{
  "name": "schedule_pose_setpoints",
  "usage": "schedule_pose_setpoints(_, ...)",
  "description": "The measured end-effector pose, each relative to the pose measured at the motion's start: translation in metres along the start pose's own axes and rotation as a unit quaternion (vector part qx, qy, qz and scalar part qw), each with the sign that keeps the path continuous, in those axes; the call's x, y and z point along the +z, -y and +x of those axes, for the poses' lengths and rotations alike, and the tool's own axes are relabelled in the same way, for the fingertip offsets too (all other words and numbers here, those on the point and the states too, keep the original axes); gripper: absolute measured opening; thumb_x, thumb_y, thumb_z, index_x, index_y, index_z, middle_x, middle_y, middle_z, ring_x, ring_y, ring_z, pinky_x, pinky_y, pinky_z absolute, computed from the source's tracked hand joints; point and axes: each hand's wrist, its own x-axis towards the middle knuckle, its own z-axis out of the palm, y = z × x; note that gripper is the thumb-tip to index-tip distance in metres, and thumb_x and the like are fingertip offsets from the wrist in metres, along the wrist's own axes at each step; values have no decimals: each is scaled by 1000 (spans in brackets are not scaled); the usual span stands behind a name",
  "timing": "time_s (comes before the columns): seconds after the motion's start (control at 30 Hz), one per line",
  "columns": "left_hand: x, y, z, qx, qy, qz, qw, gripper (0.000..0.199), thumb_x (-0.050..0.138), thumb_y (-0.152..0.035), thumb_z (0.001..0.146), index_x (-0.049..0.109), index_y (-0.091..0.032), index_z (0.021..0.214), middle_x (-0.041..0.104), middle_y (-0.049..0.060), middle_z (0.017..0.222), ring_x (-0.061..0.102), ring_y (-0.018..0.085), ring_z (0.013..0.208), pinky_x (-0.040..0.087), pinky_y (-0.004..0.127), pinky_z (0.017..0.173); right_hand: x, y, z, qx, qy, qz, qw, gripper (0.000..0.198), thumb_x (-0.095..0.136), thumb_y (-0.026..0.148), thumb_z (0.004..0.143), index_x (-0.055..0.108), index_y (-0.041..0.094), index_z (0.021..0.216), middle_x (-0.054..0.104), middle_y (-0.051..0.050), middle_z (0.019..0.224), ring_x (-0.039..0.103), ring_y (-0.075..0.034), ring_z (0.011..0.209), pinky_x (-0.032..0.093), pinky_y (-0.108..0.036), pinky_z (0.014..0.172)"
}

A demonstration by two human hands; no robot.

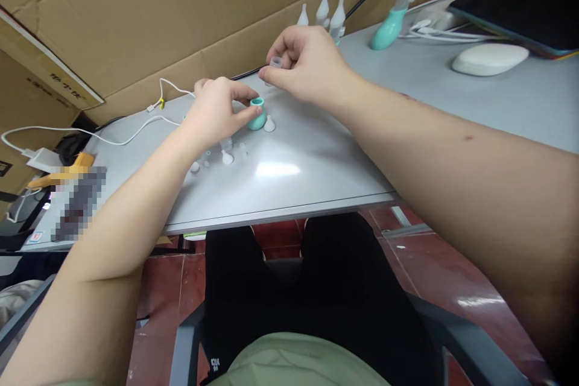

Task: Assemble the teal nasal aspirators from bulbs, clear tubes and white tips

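Observation:
My left hand (216,110) is closed around a small teal rubber bulb (257,121), its open mouth facing up, on or just above the table. To its right, my right hand (310,66) pinches a short clear plastic tube (275,63) between thumb and fingers, apart from the bulb. A white nozzle tip (269,125) stands beside the bulb. Nearer to me lie another white nozzle tip (227,158), a tiny clear piece (243,150) and several more small parts, some partly hidden by my left hand and forearm.
Several nasal aspirators with white tips (338,13) stand behind my right hand; another aspirator (390,29) leans farther right. A white computer mouse (491,60), a dark flat device (520,12) and cables lie at right. A white cable (131,137) crosses the left; cardboard (181,12) walls the back.

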Motion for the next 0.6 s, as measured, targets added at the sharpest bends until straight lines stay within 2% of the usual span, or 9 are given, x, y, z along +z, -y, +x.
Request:
schedule_pose_setpoints(0.1,6,8,-3,22,-10,47,999,16,80,-33,112,91,-31,101,98,8,117,83,41,126,41,82,148,2,-5,2,-24,5,19,1000,35,91,4,88,66,29,87,58,3,76,52,-21,76,46,-39,81)
schedule_pose_setpoints(0.17,15,23,1,34,-29,43,998,13,88,-35,107,86,-30,95,95,6,110,80,41,128,41,84,145,4,-8,4,-42,8,30,999,31,93,11,87,69,30,85,59,1,76,52,-21,76,47,-40,80)
schedule_pose_setpoints(0.23,26,44,7,42,-82,20,996,24,103,-40,91,82,-29,90,90,5,96,78,43,120,43,89,140,6,-11,6,-56,5,39,998,28,95,19,87,70,32,83,60,0,77,51,-22,76,48,-41,78)
schedule_pose_setpoints(0.33,35,71,12,67,-115,-21,991,36,108,-54,91,88,-31,109,94,9,116,79,47,130,45,88,143,7,-14,9,-82,-2,69,994,27,100,29,88,73,34,88,60,-1,77,49,-22,75,48,-41,73)
schedule_pose_setpoints(0.4,30,76,10,78,-130,-44,987,44,106,-59,96,91,-32,127,95,11,136,81,48,140,49,83,147,7,-13,8,-100,5,113,989,34,105,28,87,72,34,90,62,0,77,52,-21,73,48,-40,69)
schedule_pose_setpoints(0.5,16,67,2,100,-155,-77,980,60,102,-65,103,88,-37,154,91,13,154,83,46,152,60,70,146,7,-8,4,-102,37,187,976,48,111,13,83,67,31,91,67,3,79,59,-17,73,50,-34,66)
schedule_pose_setpoints(0.6,6,54,-5,115,-172,-92,974,70,99,-69,106,83,-38,167,90,13,155,83,43,155,69,62,139,10,-2,-1,-77,86,233,966,54,110,6,85,65,30,99,70,7,75,66,-16,71,50,-29,63)
